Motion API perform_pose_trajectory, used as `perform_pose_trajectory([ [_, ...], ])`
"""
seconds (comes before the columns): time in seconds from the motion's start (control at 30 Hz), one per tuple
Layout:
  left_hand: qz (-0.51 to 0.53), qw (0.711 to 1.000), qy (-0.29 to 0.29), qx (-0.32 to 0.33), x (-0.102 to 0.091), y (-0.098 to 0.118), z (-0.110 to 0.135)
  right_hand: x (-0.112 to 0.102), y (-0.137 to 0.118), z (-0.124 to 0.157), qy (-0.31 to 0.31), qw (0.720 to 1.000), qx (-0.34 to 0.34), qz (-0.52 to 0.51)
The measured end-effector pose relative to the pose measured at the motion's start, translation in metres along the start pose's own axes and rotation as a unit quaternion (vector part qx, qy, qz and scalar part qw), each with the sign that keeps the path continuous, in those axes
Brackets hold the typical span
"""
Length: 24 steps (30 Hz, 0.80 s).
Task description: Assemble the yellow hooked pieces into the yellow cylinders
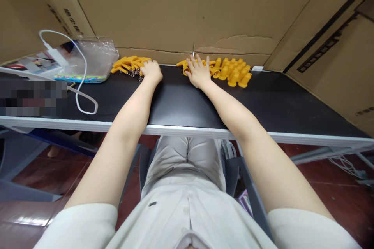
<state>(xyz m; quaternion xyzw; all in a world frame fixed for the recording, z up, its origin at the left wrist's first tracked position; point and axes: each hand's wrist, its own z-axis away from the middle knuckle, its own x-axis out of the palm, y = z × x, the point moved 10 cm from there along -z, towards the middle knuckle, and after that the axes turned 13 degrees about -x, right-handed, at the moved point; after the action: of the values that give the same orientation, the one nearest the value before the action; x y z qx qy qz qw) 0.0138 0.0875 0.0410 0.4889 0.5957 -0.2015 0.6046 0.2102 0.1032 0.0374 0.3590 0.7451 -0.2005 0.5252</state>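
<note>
On the black table, my left hand [152,72] is at the right end of a pile of yellow-orange plastic pieces [125,63]. Its fingers curl over the end piece, and their tips are hidden. Small metal chains [135,72] hang from the front of this pile. My right hand [199,72] lies palm down, fingers spread, over more yellow-orange pieces, partly covering them. One slim piece [181,63] pokes out to its left. Right of that hand, several yellow-orange plastic cylinders with flared bases [233,71] stand upright in a cluster; a cylinder [216,74] lies on its side.
Cardboard walls [175,7] rise behind and beside the table. At the left lie a clear plastic bag [96,56], a white cable [87,66] with a white plug [58,56], and a blurred-out patch. A small white object [257,68] lies behind the cylinders. The grey table edge [181,129] runs in front.
</note>
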Motion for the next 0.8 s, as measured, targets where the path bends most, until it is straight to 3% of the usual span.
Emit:
perform_pose_trajectory([
  [0.27,-0.001,1.000,-0.023,-0.019,0.008,-0.008,-0.007,-0.020,0.018,0.039,-0.001,0.999,-0.052,0.015],
  [0.37,0.005,0.999,-0.043,-0.030,0.009,-0.010,-0.005,-0.026,0.039,0.058,0.011,0.999,-0.015,0.038],
  [0.53,0.033,0.998,-0.030,-0.048,-0.001,-0.015,0.001,-0.028,0.082,0.074,0.027,0.989,0.104,0.099],
  [0.67,0.163,0.985,-0.006,-0.057,-0.007,-0.024,-0.007,-0.023,0.115,0.077,0.035,0.974,0.190,0.114],
  [0.8,0.348,0.936,0.034,-0.034,-0.015,-0.026,-0.020,-0.030,0.122,0.080,0.040,0.973,0.206,0.093],
])
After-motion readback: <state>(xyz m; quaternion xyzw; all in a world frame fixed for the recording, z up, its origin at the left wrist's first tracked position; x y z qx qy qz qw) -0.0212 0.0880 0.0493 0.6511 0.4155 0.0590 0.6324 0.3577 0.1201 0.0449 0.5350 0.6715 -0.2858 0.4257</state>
